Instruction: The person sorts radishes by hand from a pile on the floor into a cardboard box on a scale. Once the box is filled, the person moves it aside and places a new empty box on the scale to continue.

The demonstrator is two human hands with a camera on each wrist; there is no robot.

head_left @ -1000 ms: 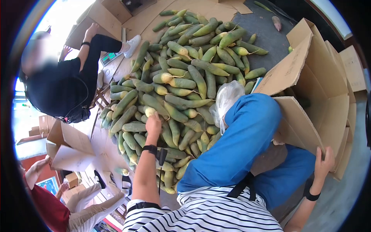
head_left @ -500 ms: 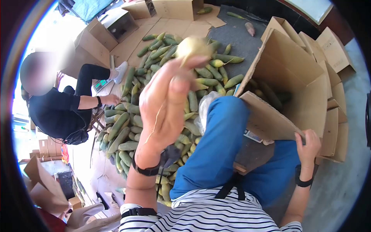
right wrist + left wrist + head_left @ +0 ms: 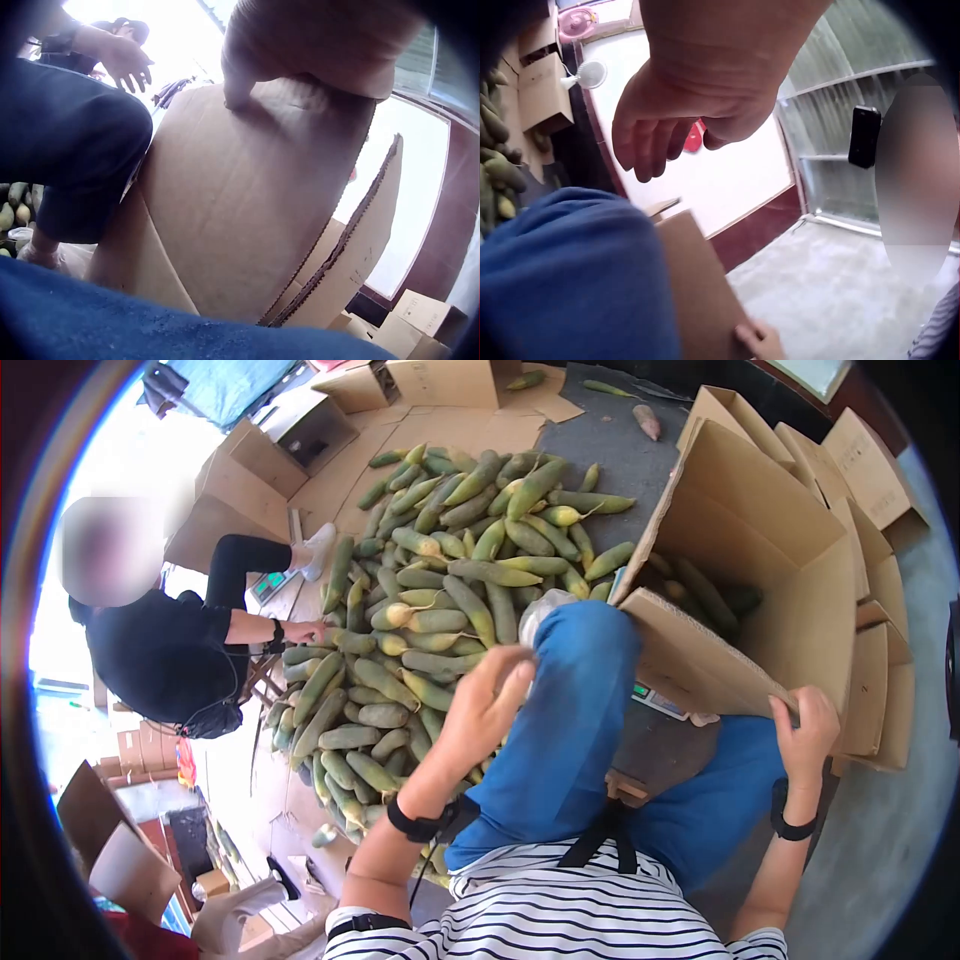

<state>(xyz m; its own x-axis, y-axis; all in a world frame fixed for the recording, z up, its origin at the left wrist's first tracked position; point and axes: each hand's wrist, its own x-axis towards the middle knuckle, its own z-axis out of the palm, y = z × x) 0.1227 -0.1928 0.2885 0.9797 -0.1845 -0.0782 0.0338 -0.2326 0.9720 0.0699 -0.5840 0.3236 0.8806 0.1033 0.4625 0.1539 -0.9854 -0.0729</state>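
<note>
My left hand point(image 3: 487, 705) is over the near knee beside a large pile of green radishes point(image 3: 420, 625). Nothing is held in it; in the left wrist view its fingers point(image 3: 649, 150) hang loosely bent. On the right, my right hand point(image 3: 808, 732) grips the edge of a flap of a big open cardboard box point(image 3: 770, 550), thumb and fingers on either side. The box tilts toward me and has several radishes point(image 3: 705, 595) inside. In the right wrist view the flap point(image 3: 225, 187) runs down from the right hand.
A plastic bag point(image 3: 545, 610) lies by my knee point(image 3: 585, 650), partly hidden. Small scales point(image 3: 655, 700) sit under the box flap. Another person point(image 3: 160, 660) sits at the pile's left, one hand on the radishes. More cardboard boxes point(image 3: 880, 490) line the right side.
My left hand first touched a radish in the pile, then rose close to the head camera with it; now it is lower and holds nothing. The right hand stays at the flap.
</note>
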